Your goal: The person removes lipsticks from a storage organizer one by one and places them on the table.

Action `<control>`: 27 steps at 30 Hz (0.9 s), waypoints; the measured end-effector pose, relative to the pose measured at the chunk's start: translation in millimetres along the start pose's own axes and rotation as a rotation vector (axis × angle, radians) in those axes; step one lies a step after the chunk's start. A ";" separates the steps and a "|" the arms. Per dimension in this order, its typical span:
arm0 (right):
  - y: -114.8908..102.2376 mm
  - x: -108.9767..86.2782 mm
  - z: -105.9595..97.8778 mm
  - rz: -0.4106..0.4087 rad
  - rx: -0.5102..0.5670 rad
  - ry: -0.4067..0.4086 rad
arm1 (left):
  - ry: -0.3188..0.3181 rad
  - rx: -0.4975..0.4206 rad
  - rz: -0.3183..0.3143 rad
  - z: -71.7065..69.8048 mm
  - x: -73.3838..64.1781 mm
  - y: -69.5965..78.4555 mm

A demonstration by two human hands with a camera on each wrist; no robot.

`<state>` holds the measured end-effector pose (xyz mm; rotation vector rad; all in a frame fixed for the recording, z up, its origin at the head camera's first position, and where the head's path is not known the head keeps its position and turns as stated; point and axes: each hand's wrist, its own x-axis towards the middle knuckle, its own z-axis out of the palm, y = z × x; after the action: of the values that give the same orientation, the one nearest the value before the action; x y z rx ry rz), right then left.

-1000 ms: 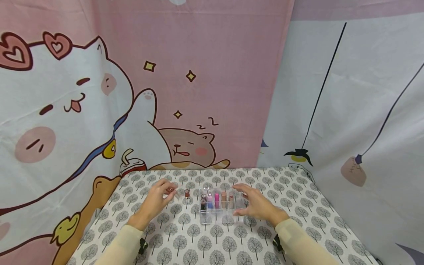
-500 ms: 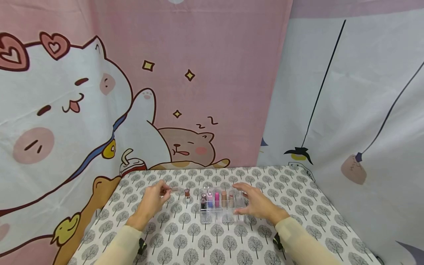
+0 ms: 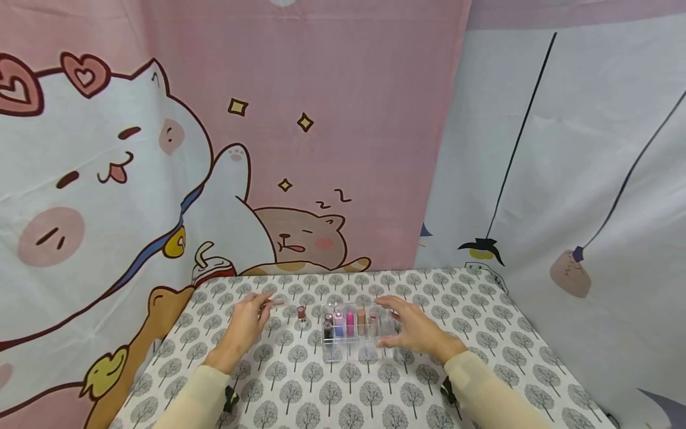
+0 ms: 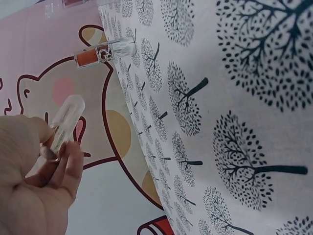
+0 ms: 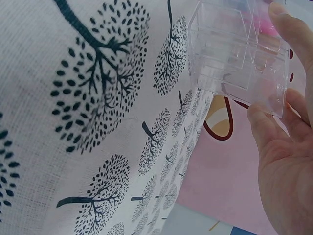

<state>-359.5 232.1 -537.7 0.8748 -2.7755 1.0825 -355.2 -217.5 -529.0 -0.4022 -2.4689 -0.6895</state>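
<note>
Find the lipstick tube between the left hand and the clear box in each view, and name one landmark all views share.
Head: lipstick tube lower middle, between left hand and clear box.
Left wrist: lipstick tube upper left, above the left hand.
Right wrist: not in it.
Shared landmark: tree-print cloth.

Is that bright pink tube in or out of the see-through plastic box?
In. The head view shows the bright pink tube inside the see-through plastic box, beside a brown tube.
</note>
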 end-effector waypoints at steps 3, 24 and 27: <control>-1.0 -0.2 0.5 0.005 0.000 -0.003 | 0.008 0.026 -0.013 1.4 -0.4 -0.7; 1.3 -1.2 1.1 0.018 0.020 -0.009 | 0.013 0.019 -0.044 1.3 -2.1 2.5; 0.4 -1.4 1.6 0.030 0.020 -0.009 | -0.003 0.033 -0.034 2.1 -2.6 3.7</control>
<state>-358.3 232.0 -539.4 0.8448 -2.7990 1.1160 -352.5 -213.7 -530.5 -0.3495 -2.4916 -0.6618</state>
